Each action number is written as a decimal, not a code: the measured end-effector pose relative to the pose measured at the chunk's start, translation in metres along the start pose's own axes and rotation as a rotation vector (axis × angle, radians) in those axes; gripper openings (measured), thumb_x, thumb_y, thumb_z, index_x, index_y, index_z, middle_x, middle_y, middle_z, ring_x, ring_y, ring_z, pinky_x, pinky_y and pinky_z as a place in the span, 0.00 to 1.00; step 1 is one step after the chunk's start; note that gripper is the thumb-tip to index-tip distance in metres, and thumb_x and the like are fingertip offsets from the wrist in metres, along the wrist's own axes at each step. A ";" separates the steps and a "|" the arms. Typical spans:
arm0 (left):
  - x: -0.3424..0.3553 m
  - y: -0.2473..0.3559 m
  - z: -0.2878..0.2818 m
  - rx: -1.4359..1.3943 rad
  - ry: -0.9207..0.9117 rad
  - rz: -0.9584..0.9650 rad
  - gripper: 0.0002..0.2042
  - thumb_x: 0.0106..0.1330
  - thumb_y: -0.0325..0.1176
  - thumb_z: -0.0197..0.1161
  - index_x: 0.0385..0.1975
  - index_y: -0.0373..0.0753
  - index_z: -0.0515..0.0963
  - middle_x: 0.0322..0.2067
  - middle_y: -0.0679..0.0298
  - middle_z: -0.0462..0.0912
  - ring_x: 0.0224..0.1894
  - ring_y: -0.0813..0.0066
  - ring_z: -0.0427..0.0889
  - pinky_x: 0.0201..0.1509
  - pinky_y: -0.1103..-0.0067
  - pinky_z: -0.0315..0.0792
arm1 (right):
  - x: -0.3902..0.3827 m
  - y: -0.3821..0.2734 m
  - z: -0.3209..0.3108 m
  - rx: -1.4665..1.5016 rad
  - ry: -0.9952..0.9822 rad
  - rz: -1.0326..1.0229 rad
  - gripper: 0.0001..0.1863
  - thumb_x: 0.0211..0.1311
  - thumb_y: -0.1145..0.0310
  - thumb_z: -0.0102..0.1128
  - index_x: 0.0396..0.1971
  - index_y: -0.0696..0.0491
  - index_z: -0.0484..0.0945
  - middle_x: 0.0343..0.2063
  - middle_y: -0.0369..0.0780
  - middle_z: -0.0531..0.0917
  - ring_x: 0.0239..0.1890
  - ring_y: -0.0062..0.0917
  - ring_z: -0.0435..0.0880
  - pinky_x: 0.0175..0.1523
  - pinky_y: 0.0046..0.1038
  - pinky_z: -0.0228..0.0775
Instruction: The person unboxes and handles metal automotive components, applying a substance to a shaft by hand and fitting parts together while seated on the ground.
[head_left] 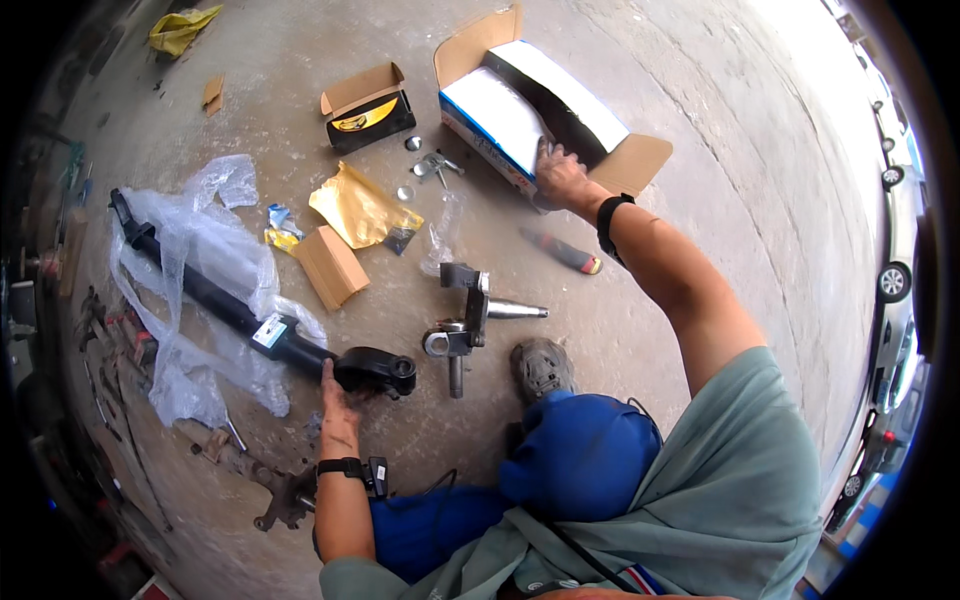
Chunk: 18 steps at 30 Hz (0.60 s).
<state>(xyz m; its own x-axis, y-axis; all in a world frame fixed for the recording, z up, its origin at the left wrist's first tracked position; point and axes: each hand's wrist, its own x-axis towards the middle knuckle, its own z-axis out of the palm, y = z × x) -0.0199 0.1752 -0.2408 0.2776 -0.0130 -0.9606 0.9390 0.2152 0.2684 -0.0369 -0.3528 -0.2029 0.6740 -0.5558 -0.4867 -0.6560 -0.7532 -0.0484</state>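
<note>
My left hand point(340, 405) is closed round the near end of a black axle beam point(225, 305), just beside its thick forged eye point(375, 371); some fingers are hidden beneath. The tube lies slantwise with a pale label on it, partly under clear bubble wrap point(215, 265). With my arm stretched forward, my right hand point(563, 178) grips the near side of a long white-and-blue cardboard box point(490, 135), whose end flaps stand open. A metal steering knuckle point(465, 325) with a shiny tapered spindle rests on the concrete between my arms.
A blurred red-and-yellow-ended tool point(572, 255) lies below the long box. A small black box point(368, 122), loose metal parts point(437, 165), gold wrapping point(360, 208) and a brown carton point(332, 268) are scattered ahead. A rusty knuckle point(285, 490) lies near my left forearm. Parked cars point(893, 283) line the right.
</note>
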 end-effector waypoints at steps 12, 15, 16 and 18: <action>0.015 -0.022 0.007 -0.424 -0.081 0.130 0.43 0.53 0.73 0.62 0.62 0.48 0.70 0.60 0.58 0.75 0.63 0.53 0.69 0.67 0.47 0.57 | -0.002 -0.001 -0.006 0.029 0.017 0.028 0.62 0.45 0.52 0.75 0.72 0.62 0.45 0.59 0.63 0.68 0.62 0.54 0.72 0.66 0.43 0.66; 0.023 -0.040 0.015 -0.623 -0.174 0.243 0.42 0.54 0.72 0.63 0.59 0.45 0.71 0.57 0.59 0.76 0.60 0.54 0.72 0.65 0.51 0.64 | -0.004 0.003 0.000 0.060 0.065 -0.084 0.62 0.40 0.57 0.76 0.71 0.64 0.47 0.57 0.67 0.69 0.59 0.57 0.73 0.66 0.43 0.66; 0.026 -0.044 0.021 -0.670 -0.175 0.299 0.41 0.55 0.72 0.62 0.58 0.43 0.72 0.56 0.59 0.77 0.58 0.55 0.74 0.64 0.54 0.66 | -0.005 0.008 0.001 0.051 0.093 -0.110 0.62 0.38 0.58 0.77 0.71 0.64 0.47 0.56 0.67 0.70 0.59 0.58 0.73 0.66 0.43 0.66; 0.026 -0.050 0.027 -0.709 -0.183 0.372 0.40 0.56 0.72 0.61 0.56 0.42 0.73 0.52 0.60 0.79 0.56 0.57 0.76 0.63 0.59 0.69 | -0.007 0.014 0.000 -0.027 0.142 -0.224 0.63 0.38 0.59 0.78 0.71 0.64 0.45 0.57 0.67 0.69 0.59 0.63 0.71 0.64 0.51 0.66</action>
<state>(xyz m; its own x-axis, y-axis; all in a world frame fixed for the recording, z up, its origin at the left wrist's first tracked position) -0.0540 0.1374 -0.2770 0.6318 0.0348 -0.7743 0.4445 0.8022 0.3987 -0.0507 -0.3599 -0.2004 0.8436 -0.4168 -0.3387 -0.4774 -0.8708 -0.1173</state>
